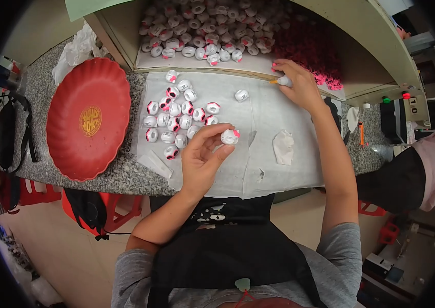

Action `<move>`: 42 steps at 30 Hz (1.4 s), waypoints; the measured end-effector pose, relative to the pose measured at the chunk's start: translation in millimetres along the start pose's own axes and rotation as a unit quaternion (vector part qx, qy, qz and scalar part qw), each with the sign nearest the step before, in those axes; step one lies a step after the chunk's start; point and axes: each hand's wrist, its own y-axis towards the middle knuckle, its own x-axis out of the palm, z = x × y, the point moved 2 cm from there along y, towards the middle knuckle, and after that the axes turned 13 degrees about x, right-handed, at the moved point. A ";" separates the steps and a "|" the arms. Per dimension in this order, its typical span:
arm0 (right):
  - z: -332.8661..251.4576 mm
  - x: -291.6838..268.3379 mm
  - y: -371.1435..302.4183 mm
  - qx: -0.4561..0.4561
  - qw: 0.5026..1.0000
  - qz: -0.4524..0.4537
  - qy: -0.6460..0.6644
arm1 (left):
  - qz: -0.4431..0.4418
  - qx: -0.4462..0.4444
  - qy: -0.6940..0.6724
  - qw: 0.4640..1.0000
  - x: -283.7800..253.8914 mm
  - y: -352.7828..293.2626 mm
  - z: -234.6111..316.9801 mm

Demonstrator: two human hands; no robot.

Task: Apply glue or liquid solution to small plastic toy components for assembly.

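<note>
White piece: the small ring-like piece sits at the centre of the frame, a pink bit on its upper right.
Left hand: the left hand pinches it between thumb and index fingertip, other fingers curled.
Right hand: at the upper right of centre, the right hand has its thumb and fingers closed around a small bottle; the forefinger reaches a tiny pink piece, gripped or merely touched, I cannot tell.
Handling: the white piece looks light, stiff and smooth, probably slippery; the pink bit may smear or come loose.
Hold: best by the plain rounded sides, clear of the pink.
Around: similar pieces lie left of centre on a white sheet.
</note>
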 end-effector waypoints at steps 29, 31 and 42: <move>-121.1 9.5 -120.4 0.305 0.695 -0.007 0.651 | -0.145 0.075 0.159 0.974 6.5 -3.4 -2.6; -120.7 7.9 -121.8 0.309 0.696 -0.012 0.648 | -0.154 0.084 0.172 0.969 7.7 -3.3 -2.0; -121.9 10.7 -122.2 0.315 0.717 0.021 0.621 | -0.192 0.090 0.184 0.960 10.9 -4.2 -1.8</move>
